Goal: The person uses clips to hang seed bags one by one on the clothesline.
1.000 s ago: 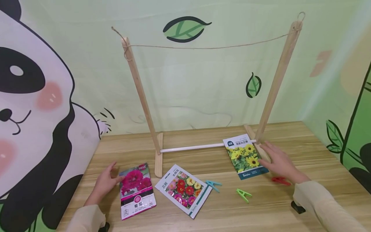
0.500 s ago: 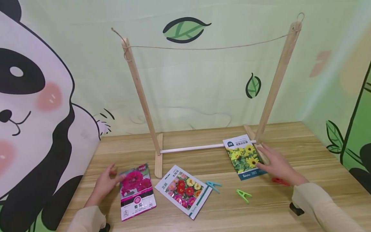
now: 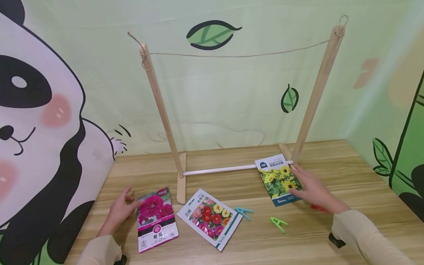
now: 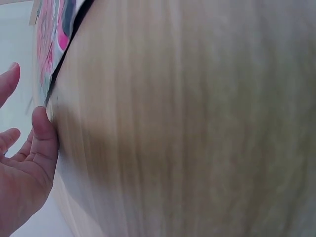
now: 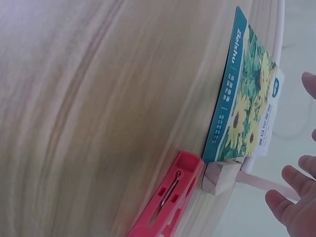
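Note:
My left hand [image 3: 120, 208] is at the left edge of a seed packet with magenta flowers [image 3: 155, 219]. In the left wrist view its thumb meets the packet's corner; the fingers [image 4: 9, 85] are spread. Beside that packet lies a second one with mixed red, pink and yellow flowers [image 3: 209, 219]. My right hand [image 3: 316, 191] hovers by the right side of a yellow-flower seed packet [image 3: 276, 180]. The right wrist view shows its relaxed fingers apart from that packet. A red clothespin [image 5: 170, 195] lies beneath this hand, partly hidden in the head view.
Behind the packets stands a wooden frame with a left post [image 3: 162, 110] and right post [image 3: 316, 92]. A sagging twine [image 3: 225, 56] joins their tops, a white rod [image 3: 218, 170] their bases. A blue clothespin [image 3: 244, 212] and a green clothespin [image 3: 279, 223] lie in front.
My right hand has shifted slightly left, over the yellow-flower packet's right edge, and covers more of the red clothespin. My left hand has hardly moved.

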`<state>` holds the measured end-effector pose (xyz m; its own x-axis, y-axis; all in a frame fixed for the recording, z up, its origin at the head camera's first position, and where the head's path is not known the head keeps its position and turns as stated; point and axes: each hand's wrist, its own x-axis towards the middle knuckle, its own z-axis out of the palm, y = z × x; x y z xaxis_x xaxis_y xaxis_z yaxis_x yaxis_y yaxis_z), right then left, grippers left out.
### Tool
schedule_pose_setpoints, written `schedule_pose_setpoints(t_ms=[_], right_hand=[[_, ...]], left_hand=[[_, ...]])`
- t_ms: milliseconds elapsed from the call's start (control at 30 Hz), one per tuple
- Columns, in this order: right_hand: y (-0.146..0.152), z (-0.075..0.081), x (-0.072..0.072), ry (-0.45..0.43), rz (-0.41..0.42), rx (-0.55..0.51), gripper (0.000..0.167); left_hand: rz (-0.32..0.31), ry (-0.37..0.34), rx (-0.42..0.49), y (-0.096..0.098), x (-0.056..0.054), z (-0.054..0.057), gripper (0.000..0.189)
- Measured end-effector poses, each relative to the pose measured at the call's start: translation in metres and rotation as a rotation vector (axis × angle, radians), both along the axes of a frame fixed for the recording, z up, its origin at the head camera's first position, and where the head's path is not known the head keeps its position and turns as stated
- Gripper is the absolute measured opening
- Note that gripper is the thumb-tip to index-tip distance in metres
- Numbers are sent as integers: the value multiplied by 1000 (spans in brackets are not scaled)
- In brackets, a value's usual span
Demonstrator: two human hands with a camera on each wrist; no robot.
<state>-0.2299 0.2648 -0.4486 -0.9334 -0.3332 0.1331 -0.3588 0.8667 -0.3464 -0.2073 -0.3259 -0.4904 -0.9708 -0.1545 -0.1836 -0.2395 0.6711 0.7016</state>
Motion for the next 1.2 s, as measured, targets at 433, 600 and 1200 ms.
schedule_pose_setpoints(t_ms=[433, 600, 1200], right_hand=[[-6, -1, 3, -26, 25, -25, 66], [-9, -2, 3, -45, 27, -35, 66], [-20, 1, 13, -36, 57, -38, 67]], left_hand=[[4, -5, 9, 4, 2, 3, 83], [-2, 1, 3, 4, 2, 3, 81], [-14, -4, -10, 6, 1, 2, 77]])
